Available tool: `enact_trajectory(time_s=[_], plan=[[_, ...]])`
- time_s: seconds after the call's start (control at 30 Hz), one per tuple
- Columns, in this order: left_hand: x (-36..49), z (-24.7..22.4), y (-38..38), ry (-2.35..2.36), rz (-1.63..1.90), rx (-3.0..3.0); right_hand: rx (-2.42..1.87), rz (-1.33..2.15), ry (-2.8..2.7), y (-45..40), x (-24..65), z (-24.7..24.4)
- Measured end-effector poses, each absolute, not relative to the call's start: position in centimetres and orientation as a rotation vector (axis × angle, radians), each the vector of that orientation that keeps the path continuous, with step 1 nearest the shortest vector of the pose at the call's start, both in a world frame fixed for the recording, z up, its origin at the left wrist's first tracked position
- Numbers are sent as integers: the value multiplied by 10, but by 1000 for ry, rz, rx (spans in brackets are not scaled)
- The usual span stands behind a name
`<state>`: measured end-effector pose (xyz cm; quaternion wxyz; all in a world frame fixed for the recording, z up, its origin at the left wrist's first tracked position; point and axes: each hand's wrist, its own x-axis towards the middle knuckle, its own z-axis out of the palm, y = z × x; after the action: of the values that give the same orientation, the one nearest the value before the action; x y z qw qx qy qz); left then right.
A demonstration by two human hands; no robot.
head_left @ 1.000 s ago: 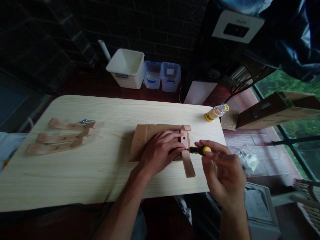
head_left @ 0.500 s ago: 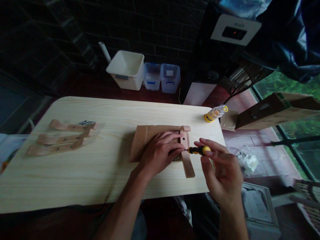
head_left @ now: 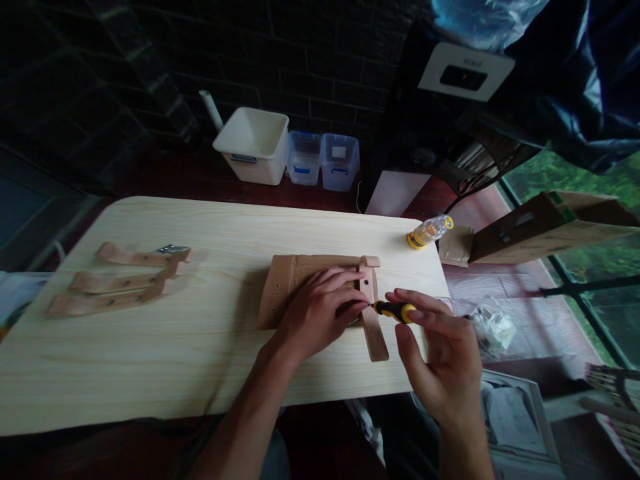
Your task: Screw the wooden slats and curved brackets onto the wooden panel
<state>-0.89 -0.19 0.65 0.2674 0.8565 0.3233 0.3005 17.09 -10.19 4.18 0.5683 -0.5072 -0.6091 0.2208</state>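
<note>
A brown leather-like piece (head_left: 280,283) lies on the pale wooden table, with a light strap (head_left: 375,337) across its right end. My left hand (head_left: 323,303) rests over the piece, fingertips on the strap beside the screwdriver tip; what is under its palm is hidden. The yellow and black screwdriver (head_left: 395,310) points left at the strap. My right hand (head_left: 437,347) has its fingers at the handle's right end, with the thumb lower and apart from the handle. Several similar straps (head_left: 120,283) lie at the left, with a shiny metal item (head_left: 173,249) beside them.
A clear bottle with yellow ends (head_left: 429,232) stands at the table's (head_left: 200,360) back right corner. Behind the table are a white bin (head_left: 257,143) and clear boxes (head_left: 340,160). A cardboard box (head_left: 530,227) is beyond the right edge.
The whole view has shifted slightly. My right fingers have moved a little at the screwdriver handle, and the handle tilts slightly more downward. My left hand keeps its place on the piece.
</note>
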Motion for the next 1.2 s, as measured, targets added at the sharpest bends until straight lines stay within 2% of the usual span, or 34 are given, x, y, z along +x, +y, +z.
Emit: enact_trajectory(time_s=[1.2], plan=[[-9,-5,0,817,849,2357,-1224,415,-1439,-105,175,40]])
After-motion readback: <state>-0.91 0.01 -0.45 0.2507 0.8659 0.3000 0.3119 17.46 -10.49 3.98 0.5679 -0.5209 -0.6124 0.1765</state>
